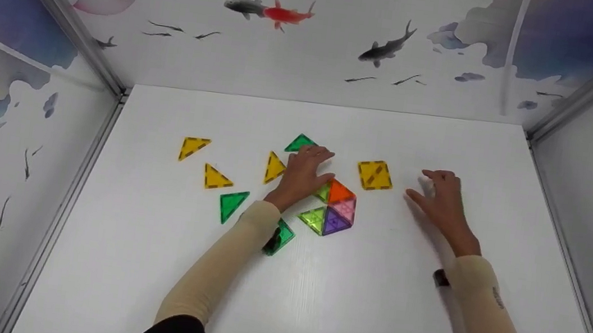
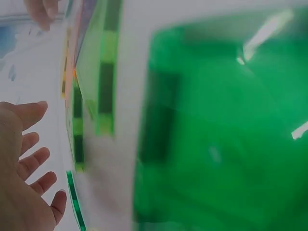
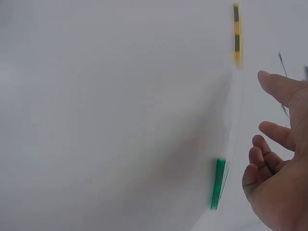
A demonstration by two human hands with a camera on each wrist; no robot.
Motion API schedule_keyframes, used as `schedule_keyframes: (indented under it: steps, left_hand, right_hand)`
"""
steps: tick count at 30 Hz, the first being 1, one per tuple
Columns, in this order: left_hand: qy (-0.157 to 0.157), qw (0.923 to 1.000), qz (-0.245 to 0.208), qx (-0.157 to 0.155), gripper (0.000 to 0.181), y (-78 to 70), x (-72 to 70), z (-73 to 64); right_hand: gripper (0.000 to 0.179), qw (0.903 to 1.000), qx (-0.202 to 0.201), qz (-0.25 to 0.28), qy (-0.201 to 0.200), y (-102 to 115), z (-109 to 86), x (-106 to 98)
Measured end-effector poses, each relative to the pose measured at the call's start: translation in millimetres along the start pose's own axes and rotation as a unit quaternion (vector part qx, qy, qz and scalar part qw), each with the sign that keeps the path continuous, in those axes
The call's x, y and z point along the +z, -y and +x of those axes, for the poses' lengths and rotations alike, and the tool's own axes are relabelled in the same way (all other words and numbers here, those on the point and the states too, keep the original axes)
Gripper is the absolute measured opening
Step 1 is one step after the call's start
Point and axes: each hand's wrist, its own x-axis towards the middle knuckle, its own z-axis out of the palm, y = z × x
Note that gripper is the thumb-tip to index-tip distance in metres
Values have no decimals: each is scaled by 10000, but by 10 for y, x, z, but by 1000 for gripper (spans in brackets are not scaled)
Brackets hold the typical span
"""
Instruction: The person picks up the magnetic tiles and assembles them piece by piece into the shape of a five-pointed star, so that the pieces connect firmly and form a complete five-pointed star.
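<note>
My left hand [image 1: 304, 173] hovers over the tile group, its fingers spread and nothing between them in the left wrist view. Just below its thumb lies a partial hexagon of translucent magnetic triangles: an orange triangle [image 1: 339, 192], a pink triangle [image 1: 346, 209], a purple triangle [image 1: 336, 222] and lime triangles [image 1: 314, 218]. A green triangle [image 1: 299, 142] lies beyond its fingers, a yellow triangle [image 1: 273, 168] to its left. My right hand [image 1: 442, 198] is held to the right of a yellow square [image 1: 376, 175] made of two triangles, thumb and forefinger apart, holding nothing.
Farther left lie two yellow triangles [image 1: 194, 147] and another green triangle [image 1: 232, 205]. A green tile [image 1: 282, 237] sits partly under the left forearm and looms large in the left wrist view. Printed walls [image 1: 318, 79] enclose the white table [image 1: 370, 300] at the back and sides.
</note>
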Motion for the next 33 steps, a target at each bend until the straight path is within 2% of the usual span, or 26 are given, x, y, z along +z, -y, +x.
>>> schedule_keyframes:
  steps: [2,5,10,17,25,29,33]
  left_hand:
    - [-149,9998,-98,5,53,108,-91,-67]
    - [-286,9994,-189,42,51,251,-196,-169]
    - [-348,9991,-249,2,52,440,-312,-382]
    - [-337,9982,-399,-287,52,678,-442,-714]
    - [-446,9926,-557,-979,55,957,-675,-1183]
    - [-467,9905,-661,-1109,54,1057,-799,-1411]
    - [-498,9897,-722,-1134,53,1111,-883,-1567]
  right_hand:
    - [69,9998,44,-204,-66,-134,-61,-139]
    - [75,9993,143,-354,47,-298,-135,-278]
    - [89,9974,285,-485,449,-436,-201,-357]
    - [95,9959,326,-519,670,-513,-228,-373]
    - [94,9959,383,-464,681,-542,-240,-390]
    - [91,9966,364,-417,607,-540,-231,-413]
    - [87,9972,267,-410,574,-540,-219,-417]
